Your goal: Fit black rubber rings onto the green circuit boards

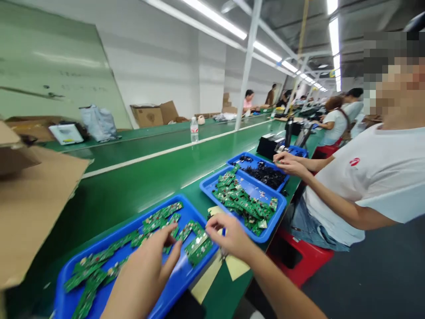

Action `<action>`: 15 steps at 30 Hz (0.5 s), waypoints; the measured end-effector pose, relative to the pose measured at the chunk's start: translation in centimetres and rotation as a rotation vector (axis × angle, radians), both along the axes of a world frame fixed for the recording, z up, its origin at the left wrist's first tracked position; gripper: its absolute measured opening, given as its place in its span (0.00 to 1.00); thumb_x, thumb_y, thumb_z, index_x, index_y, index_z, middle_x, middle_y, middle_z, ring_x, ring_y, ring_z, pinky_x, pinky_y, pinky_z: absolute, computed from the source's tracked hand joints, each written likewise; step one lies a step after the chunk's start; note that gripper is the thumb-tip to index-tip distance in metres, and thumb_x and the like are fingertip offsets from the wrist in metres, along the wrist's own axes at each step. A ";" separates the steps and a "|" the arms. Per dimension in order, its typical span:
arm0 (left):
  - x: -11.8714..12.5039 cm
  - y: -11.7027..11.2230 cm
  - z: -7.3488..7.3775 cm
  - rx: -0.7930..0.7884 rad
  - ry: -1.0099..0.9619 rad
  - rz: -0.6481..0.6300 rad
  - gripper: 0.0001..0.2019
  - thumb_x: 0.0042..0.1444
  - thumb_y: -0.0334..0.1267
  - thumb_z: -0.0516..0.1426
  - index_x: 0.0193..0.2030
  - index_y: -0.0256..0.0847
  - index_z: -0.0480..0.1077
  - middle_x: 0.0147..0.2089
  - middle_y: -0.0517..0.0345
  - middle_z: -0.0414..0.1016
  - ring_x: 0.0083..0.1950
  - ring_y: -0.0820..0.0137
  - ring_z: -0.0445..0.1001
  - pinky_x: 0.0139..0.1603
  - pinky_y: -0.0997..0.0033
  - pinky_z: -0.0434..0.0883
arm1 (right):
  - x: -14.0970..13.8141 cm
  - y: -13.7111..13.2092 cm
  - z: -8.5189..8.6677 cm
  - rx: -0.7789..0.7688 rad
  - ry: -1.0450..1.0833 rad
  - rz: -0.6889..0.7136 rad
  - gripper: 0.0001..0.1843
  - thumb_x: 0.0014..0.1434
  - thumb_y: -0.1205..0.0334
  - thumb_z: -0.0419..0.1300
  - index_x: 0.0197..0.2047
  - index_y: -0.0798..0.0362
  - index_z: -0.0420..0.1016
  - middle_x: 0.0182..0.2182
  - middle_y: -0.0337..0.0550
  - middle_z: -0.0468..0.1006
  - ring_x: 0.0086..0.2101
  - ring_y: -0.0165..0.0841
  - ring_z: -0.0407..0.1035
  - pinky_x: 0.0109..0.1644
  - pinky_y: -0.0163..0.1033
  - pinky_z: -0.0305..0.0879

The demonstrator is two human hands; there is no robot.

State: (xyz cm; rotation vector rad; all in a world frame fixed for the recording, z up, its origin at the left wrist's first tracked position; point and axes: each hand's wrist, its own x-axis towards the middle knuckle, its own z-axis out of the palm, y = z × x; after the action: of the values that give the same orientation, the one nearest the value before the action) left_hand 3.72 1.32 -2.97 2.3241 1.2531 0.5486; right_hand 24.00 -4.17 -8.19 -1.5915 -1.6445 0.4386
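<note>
We see our left hand (141, 277) low and near, over a blue plastic tray (181, 200) piled with green circuit boards (195, 246). Its fingers (168, 239) curl down onto the boards, but we cannot tell if they are pinching one. Our right hand (230, 237) sits just right of it, at the tray's right edge, with fingers (212, 225) bent, touching or just above the boards there. That grip is unclear too; we can't make out anything held. Tan paper sheets (237, 268) lie on the green conveyor bench (133, 195) under that hand. Farther along the bench, a second blue tray (282, 208) holds more boards, and beyond it a third blue tray (259, 156) holds small black parts (264, 176). To the right, a co-worker in a white T-shirt (375, 177) sits by a red stool (299, 257), with both co-worker hands (288, 161) near the far trays. A black box (268, 145) stands past them. Far left across the belt: a water bottle (194, 130) and cardboard boxes (148, 116). A cardboard flap (33, 208) juts in at near left.
</note>
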 end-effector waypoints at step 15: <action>-3.3 -0.6 2.5 0.048 -0.133 0.064 0.17 0.59 0.50 0.53 0.46 0.43 0.75 0.39 0.53 0.81 0.37 0.61 0.80 0.38 0.62 0.78 | 3.6 6.6 -2.3 -0.747 -0.518 -0.041 0.15 0.66 0.57 0.58 0.53 0.56 0.71 0.49 0.48 0.74 0.45 0.37 0.72 0.48 0.48 0.72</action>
State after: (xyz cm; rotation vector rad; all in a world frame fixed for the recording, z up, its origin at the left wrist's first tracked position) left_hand 0.42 0.71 -0.43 2.2514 1.2681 0.7504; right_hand 27.64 2.39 -10.53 -2.4421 -1.9429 0.7193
